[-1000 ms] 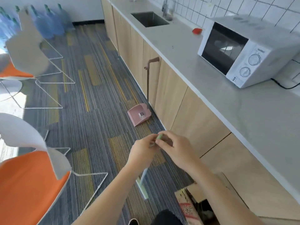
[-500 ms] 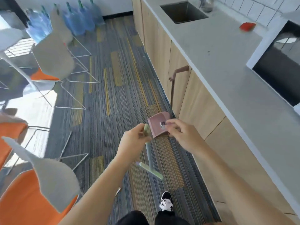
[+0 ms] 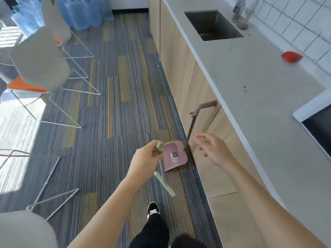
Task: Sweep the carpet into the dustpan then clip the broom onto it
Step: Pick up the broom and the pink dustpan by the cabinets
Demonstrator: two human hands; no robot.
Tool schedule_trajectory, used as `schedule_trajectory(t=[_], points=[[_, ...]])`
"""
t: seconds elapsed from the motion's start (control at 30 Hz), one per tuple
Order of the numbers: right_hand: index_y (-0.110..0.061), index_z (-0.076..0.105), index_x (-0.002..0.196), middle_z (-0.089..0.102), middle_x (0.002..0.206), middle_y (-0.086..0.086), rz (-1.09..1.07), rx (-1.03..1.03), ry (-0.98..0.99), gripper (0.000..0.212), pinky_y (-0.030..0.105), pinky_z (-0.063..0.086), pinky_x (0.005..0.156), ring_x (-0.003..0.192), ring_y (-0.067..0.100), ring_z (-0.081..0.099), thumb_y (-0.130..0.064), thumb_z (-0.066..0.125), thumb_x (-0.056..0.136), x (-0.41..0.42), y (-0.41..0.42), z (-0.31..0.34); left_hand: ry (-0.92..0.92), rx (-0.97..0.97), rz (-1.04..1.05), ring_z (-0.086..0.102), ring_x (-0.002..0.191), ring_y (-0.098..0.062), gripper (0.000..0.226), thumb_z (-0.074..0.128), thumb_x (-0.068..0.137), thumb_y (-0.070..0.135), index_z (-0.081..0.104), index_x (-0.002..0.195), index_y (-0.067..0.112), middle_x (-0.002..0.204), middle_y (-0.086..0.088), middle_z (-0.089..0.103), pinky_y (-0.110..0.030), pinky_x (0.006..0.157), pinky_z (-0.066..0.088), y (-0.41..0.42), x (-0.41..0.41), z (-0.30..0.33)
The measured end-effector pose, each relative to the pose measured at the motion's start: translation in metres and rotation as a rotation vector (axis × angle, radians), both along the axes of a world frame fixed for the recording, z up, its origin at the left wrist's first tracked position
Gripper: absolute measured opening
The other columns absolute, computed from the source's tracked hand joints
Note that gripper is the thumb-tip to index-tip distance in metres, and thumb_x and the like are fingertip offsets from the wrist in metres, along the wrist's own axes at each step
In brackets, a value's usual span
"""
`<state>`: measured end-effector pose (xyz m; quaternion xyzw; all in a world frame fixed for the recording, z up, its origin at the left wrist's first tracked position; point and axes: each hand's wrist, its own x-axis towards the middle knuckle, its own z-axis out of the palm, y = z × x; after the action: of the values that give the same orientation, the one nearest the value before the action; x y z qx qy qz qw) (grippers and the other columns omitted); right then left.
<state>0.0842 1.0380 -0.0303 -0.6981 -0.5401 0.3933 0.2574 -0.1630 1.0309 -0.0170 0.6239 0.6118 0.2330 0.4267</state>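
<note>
Centre frame: left hand wrapped around the top of the green broom, head hanging clear of the carpet. Right hand empty, fingers spread, near the dustpan's upright handle. Beyond: pink dustpan on carpet against the cabinet. Sweeping apparently not begun; clipping remains.

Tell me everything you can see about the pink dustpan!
The pink dustpan looks like smooth plastic, with a small white label inside its pan. It sits on the striped carpet against the wooden cabinets. Its thin dark pole rises to a pink bent grip near the counter edge. No hand touches it.
</note>
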Motion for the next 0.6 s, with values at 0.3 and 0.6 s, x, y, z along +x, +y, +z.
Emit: schedule_trajectory(t=[0.3,0.6], points=[[-0.022,0.065,0.120,0.070,0.108,-0.008,0.043,0.004,-0.268,0.039,0.025,0.043,0.074,0.103,0.014,0.064,-0.046,0.060,0.090,0.043,0.121,-0.026,0.030,-0.051,-0.074,0.053,0.041,0.002,0.030,0.063,0.089,0.008,0.063,0.091,0.038,0.094,0.021,0.068,-0.012,0.039,0.036,0.102,0.003,-0.008],[-0.020,0.058,0.123,0.046,0.144,0.008,0.607,-0.102,-0.985,0.033,0.050,0.017,0.115,0.146,0.029,0.024,-0.026,0.055,0.091,0.094,0.265,-0.077,0.200,-0.096,-0.030,0.039,0.034,-0.002,0.030,0.055,0.093,0.005,0.059,0.092,0.035,0.087,0.008,0.070,-0.020,0.041,0.040,0.194,0.019,0.001]])
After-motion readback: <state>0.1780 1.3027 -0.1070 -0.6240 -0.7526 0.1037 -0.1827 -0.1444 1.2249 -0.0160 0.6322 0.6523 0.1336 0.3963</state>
